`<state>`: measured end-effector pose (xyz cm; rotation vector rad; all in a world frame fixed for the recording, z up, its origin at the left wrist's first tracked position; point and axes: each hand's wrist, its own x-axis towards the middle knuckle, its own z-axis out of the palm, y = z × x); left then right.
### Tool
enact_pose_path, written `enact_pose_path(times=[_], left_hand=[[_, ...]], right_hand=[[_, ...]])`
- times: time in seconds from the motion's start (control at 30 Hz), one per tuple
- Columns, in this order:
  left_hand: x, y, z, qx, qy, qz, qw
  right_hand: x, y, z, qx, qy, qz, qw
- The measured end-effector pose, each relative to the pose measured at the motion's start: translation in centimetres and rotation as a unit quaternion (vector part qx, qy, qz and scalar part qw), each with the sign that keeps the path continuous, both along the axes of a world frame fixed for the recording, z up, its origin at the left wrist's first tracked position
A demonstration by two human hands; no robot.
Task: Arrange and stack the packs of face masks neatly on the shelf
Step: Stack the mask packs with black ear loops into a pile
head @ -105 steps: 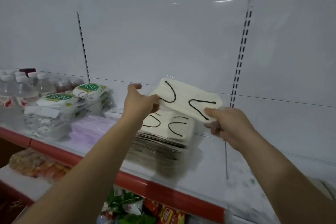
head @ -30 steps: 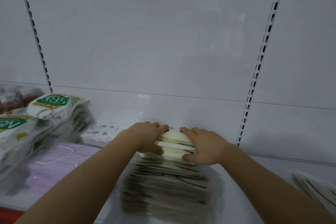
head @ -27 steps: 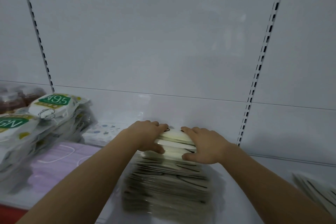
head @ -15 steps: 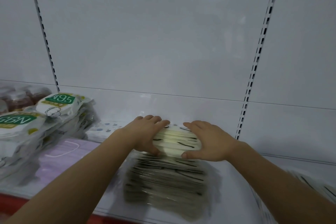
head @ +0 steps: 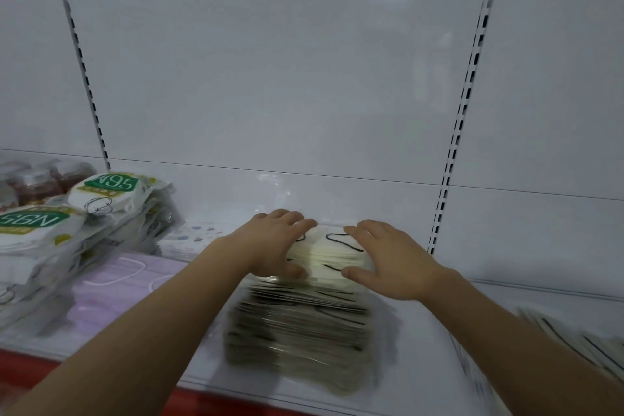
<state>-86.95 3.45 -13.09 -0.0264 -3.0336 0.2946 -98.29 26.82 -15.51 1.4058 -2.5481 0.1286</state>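
View: single head-worn wide-angle camera
Facing: forward and slightly down at the white metal shelf (head: 439,348) and its white back panel (head: 270,78)
Nearness: close, both forearms entering from the lower frame corners
Shared: nothing, one view only

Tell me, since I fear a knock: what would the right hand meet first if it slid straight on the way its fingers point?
Probably the left hand: the right hand points left and away across the top of the cream, black-looped mask stack. Depth is unclear; it might pass behind it toward the white back panel.
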Motion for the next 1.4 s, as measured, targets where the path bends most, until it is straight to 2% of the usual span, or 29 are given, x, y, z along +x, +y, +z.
enact_pose_path(times=[0.3, 0.47, 0.9, 1.07, 1.23, 1.4], left_hand=[[-1.5, -0.6, -0.6, -0.050, -0.035, 0.029, 0.998], [-2.5, -1.3, -0.9, 0.003, -0.019, 0.024, 1.000], [-3.6, -1.9, -1.0, 0.134, -0.095, 0.052, 0.985], [-3.2, -1.8, -1.7, 0.123, -0.081, 0.051, 0.988], [-2.8, -1.8, -2.3, 0.096, -0.083, 0.053, 0.990], [-2.3, -1.7, -1.4, 0.091, -0.006, 0.046, 0.995]], right_hand=[[-0.4, -1.7, -0.4, 0.013, 0.011, -0.012, 1.000], [-1.1, -2.3, -0.6, -0.007, -0.025, -0.030, 0.999], [-2.1, -3.8, 0.3, 0.026, -0.172, -0.058, 0.983], [-1.8, -4.0, 0.3, 0.018, -0.223, -0.054, 0.973], [-1.5, -4.2, -0.3, 0.032, -0.213, -0.055, 0.975], [-1.5, -3.4, 0.6, -0.002, -0.150, -0.052, 0.987]])
